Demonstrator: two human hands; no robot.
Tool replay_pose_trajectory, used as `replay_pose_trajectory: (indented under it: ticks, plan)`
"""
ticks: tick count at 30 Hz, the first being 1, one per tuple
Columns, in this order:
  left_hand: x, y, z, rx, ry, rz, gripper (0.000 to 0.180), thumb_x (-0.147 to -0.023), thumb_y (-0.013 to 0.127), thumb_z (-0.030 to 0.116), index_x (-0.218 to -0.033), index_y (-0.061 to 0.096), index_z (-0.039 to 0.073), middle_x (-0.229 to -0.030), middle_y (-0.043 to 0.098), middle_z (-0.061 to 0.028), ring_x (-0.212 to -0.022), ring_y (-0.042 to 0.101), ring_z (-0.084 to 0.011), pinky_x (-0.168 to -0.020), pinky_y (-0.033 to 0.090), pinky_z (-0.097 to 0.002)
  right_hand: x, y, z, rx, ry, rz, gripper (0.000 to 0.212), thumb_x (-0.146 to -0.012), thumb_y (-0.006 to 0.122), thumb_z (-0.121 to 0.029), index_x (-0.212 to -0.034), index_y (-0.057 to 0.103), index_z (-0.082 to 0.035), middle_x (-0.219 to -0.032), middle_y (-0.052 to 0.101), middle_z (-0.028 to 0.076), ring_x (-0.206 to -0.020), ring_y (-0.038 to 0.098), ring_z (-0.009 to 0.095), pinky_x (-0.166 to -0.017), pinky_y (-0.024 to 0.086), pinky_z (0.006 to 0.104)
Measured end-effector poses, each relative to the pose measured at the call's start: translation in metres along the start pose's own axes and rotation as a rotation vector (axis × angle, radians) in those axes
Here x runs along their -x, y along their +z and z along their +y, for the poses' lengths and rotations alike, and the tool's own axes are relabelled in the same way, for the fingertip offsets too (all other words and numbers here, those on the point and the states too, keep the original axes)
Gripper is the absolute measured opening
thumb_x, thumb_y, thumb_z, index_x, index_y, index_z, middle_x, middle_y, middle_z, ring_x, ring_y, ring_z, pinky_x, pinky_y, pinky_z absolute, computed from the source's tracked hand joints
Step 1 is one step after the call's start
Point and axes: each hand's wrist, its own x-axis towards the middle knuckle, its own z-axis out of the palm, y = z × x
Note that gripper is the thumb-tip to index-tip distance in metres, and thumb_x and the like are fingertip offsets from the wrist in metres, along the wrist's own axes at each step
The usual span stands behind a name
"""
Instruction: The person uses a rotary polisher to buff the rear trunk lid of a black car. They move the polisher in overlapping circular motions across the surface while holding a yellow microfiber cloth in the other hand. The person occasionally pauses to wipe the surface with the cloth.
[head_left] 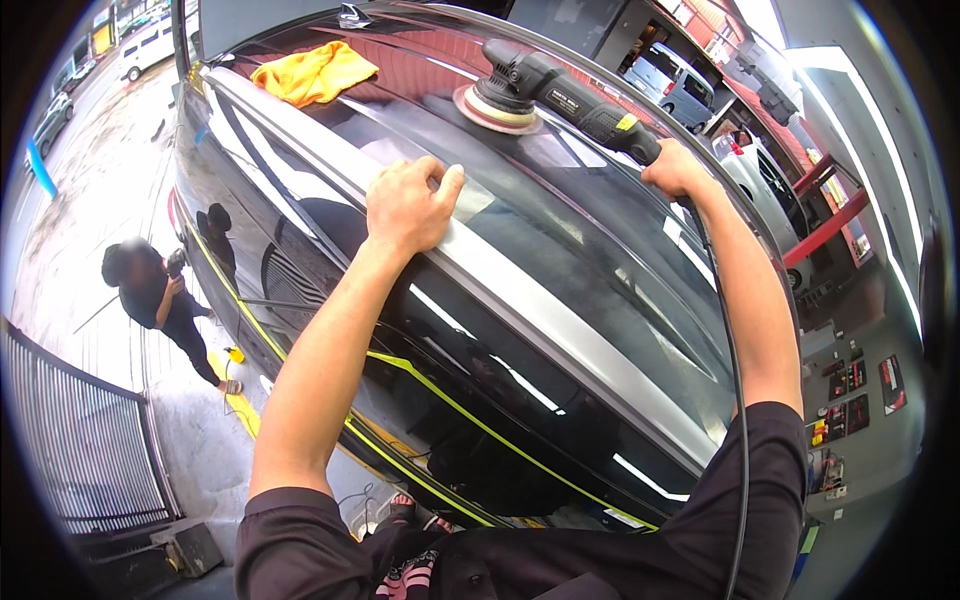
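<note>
My right hand is wrapped round the rear end of a black power polisher. The polisher's round pad lies against the dark, glossy car roof, where hazy patches show. A black cord runs from the tool down past my right forearm. My left hand is closed on the silver roof rail, fingers curled and thumb raised. Farther along the roof, beside that rail, lies a crumpled orange cloth; neither hand touches it.
Yellow-green tape lines the car's dark side below me. On the left, a person in dark clothes stands on the floor near a metal grating. Parked vehicles, including a white car, and wall-hung tools are at right.
</note>
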Motion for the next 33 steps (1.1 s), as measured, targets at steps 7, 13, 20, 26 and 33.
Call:
replay_pose_trajectory:
  ticks: [7,13,20,26,33]
  plan:
    - [-0.001,0.001,0.001,0.009,-0.009,-0.009,0.036,-0.092,0.063,0.045,-0.088,0.074,0.011,-0.084,0.070,-0.0142,-0.092,0.065,-0.0328,-0.090,0.048,-0.0452,0.023,-0.010,0.026,0.054,-0.011,0.014,0.017,-0.072,0.070,-0.008,-0.080,0.058,0.002,-0.057,0.058,0.010,-0.042,0.057,0.020,-0.043,0.046,0.0379]
    - [0.000,-0.002,0.004,0.008,-0.004,-0.031,0.036,-0.093,0.062,0.045,-0.089,0.074,0.011,-0.084,0.070,-0.0134,-0.092,0.065,-0.0319,-0.090,0.048,-0.0449,0.062,-0.024,0.050,0.044,0.052,0.015,0.026,-0.070,0.072,-0.010,-0.090,0.063,0.004,-0.064,0.063,0.015,-0.049,0.063,0.024,-0.049,0.050,0.0396]
    - [0.000,-0.001,0.002,0.007,0.019,-0.016,0.039,-0.093,0.061,0.045,-0.090,0.074,0.008,-0.083,0.070,-0.0137,-0.092,0.065,-0.0327,-0.090,0.048,-0.0451,0.097,-0.033,0.077,0.077,0.151,0.008,0.034,-0.071,0.073,-0.012,-0.098,0.066,0.006,-0.076,0.069,0.021,-0.060,0.068,0.027,-0.059,0.055,0.0401]
    - [-0.002,0.000,0.000,-0.021,0.013,0.003,0.040,-0.093,0.061,0.045,-0.089,0.074,0.008,-0.083,0.070,-0.0142,-0.092,0.065,-0.0330,-0.091,0.047,-0.0452,0.106,-0.033,0.095,0.126,0.106,0.041,0.032,-0.070,0.072,-0.013,-0.096,0.066,0.005,-0.077,0.069,0.022,-0.068,0.070,0.031,-0.067,0.055,0.0413]
    - [0.000,-0.002,0.004,0.004,0.002,-0.017,0.040,-0.093,0.062,0.047,-0.086,0.074,0.009,-0.083,0.070,-0.0151,-0.092,0.065,-0.0333,-0.091,0.048,-0.0454,0.081,-0.016,0.072,0.098,-0.006,0.122,0.026,-0.068,0.073,-0.010,-0.090,0.063,0.002,-0.070,0.064,0.017,-0.066,0.065,0.027,-0.068,0.052,0.0420]
